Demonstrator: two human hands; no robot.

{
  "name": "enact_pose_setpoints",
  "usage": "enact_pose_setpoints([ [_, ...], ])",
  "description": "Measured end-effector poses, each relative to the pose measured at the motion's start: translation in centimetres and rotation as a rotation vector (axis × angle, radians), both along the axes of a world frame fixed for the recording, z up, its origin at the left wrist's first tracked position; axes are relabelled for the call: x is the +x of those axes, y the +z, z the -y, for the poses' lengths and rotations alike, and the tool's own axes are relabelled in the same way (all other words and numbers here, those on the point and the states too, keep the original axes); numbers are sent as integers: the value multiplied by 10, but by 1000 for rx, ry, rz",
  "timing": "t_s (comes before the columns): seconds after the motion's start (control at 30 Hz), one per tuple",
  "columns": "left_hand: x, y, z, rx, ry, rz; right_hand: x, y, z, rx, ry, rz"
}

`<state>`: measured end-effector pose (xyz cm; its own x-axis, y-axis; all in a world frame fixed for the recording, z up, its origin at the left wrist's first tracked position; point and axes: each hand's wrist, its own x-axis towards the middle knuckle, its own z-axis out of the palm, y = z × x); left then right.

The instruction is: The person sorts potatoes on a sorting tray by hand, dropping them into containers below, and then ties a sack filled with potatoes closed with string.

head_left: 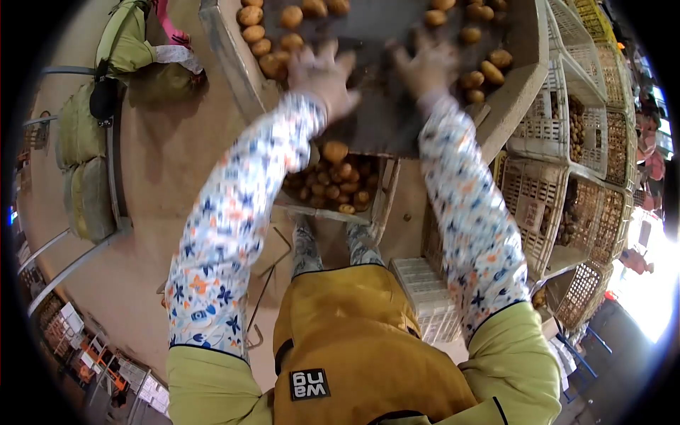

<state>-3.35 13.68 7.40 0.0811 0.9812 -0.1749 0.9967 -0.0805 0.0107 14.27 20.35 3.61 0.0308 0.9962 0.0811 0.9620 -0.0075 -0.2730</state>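
My left hand is over the dark sorting chute, fingers spread, beside several potatoes along the left wall. Over the right part of the chute is my right hand, also with fingers apart, close to more potatoes at the right wall. Both hands are slightly blurred, and neither seems to grip a potato. Below the chute's lower lip stands a crate holding many potatoes, with one larger potato at the top of the pile.
Stacked white plastic crates, some with potatoes inside, line the right side. A low white crate sits on the floor near my legs. Another person's green sleeve shows at upper left, near packed green sacks and a metal rail.
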Motion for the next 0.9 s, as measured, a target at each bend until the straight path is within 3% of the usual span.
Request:
enact_pose_setpoints([
  [0.07, -2, 15, 11, 95, -37, 90, -22, 25, 38, -80, 138, -129],
  [0.13, -27, 24, -14, 439, 13, -18, -6, 28, 16, 329, 123, -95],
  [0.17, -39, 23, -34, 336, 92, 45, 1, 29, -6, 395, 46, -91],
  [0.2, -47, 19, -50, 233, 165, 108, 6, 27, -25, 286, 78, -452],
  [0.27, -40, -3, -43, 58, 133, 35, -15, 8, -7, 92, 19, 32],
  [0.3, -28, 5, -29, -20, 61, -3, -29, -2, 17, 190, 113, 89],
  [0.33, -16, 13, -8, -101, -9, -39, -38, -15, 42, 181, 189, -32],
  [0.4, -11, 12, 44, 50, -131, 3, -45, -22, 93, 117, 344, -409],
  [0.47, -16, 29, 87, 324, -151, 252, -48, -8, 136, 339, 306, -327],
  [0.53, -27, 24, 135, 575, -31, 434, -51, -19, 154, 279, 482, -146],
  [0.63, -60, -37, 193, 727, 140, 492, -54, -25, 153, 303, 571, -130],
  [0.7, -81, -83, 213, 532, 594, 417, -43, -27, 143, 300, 697, -172],
  [0.73, -91, -93, 210, 541, 599, 419, -35, -27, 136, 299, 812, -215],
  [0.8, -114, -114, 191, -215, 856, 668, -17, -24, 128, 261, 904, -176],
  [0.83, -124, -132, 183, -215, 851, 681, -11, -23, 124, 311, 882, -144],
  [0.9, -136, -167, 169, -395, 1016, 1175, -5, -19, 115, 354, 855, -78],
])
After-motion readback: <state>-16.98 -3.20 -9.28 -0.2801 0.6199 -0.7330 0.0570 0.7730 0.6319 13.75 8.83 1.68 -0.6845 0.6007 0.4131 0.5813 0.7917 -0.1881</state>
